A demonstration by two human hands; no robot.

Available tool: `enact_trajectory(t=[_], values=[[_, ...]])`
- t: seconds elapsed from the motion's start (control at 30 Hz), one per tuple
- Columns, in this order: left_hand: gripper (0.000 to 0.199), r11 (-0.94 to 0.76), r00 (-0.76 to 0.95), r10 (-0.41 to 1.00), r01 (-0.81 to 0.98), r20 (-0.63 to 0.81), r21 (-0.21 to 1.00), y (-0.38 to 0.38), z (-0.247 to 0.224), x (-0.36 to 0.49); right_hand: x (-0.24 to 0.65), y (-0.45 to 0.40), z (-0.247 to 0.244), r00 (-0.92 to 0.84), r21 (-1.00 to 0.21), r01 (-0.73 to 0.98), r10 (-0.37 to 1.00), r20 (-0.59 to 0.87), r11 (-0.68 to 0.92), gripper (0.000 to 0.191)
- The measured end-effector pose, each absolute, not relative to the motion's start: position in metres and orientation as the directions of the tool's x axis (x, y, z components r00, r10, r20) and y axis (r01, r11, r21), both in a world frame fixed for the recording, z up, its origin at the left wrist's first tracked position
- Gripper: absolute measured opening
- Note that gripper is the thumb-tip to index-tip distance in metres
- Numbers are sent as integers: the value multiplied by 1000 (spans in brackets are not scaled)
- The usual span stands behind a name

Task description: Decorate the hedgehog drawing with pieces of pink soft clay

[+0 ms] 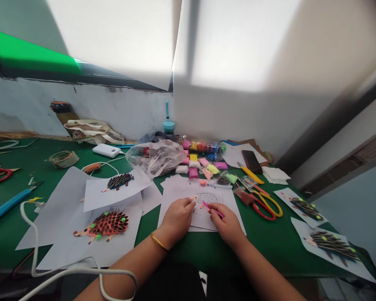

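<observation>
A white sheet with an outlined hedgehog drawing lies on the green table before me. Peach clay covers the drawing's face, and a small orange-pink piece sits at its underside. My left hand rests on the sheet at the drawing's left side, fingers curled together; whether anything is between them is hidden. In my right hand is a thin pink tool, pinched between thumb and fingers, its tip near the drawing's lower edge. Above the drawing lies a capped marker with an orange-pink lump beside it.
Colourful clay packets and a clear plastic bag lie behind the sheet. Scissors and a phone are to the right. Finished hedgehog pictures flank both sides. A white cable crosses the front left.
</observation>
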State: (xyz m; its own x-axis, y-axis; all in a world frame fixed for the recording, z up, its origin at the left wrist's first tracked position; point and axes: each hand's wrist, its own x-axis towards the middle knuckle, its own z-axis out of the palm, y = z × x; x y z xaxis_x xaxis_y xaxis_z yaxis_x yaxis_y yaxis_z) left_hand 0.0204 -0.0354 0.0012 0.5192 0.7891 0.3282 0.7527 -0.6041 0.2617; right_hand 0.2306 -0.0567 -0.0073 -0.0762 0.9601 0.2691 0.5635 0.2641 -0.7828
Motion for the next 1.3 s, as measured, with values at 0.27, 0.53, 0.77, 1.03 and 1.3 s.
enact_trajectory(t=[0.27, 0.53, 0.77, 1.03, 1.3], values=[[24, -577, 516, 813, 779, 271, 245, -39, 6, 17, 227, -60, -10, -167, -740, 587, 943, 287, 329, 33], [23, -618, 543, 778, 751, 316, 233, -39, 7, 16, 224, -59, -8, -264, -703, 582, 913, 312, 409, 31], [23, -618, 543, 779, 749, 314, 239, -39, 9, 14, 225, -60, -6, -270, -710, 575, 913, 304, 407, 32], [23, -618, 559, 774, 769, 297, 166, -44, 9, 17, 225, -59, -8, -276, -719, 547, 904, 327, 428, 33], [23, -611, 553, 782, 773, 290, 173, -43, 8, 16, 225, -60, -6, -272, -717, 571, 916, 295, 400, 33]])
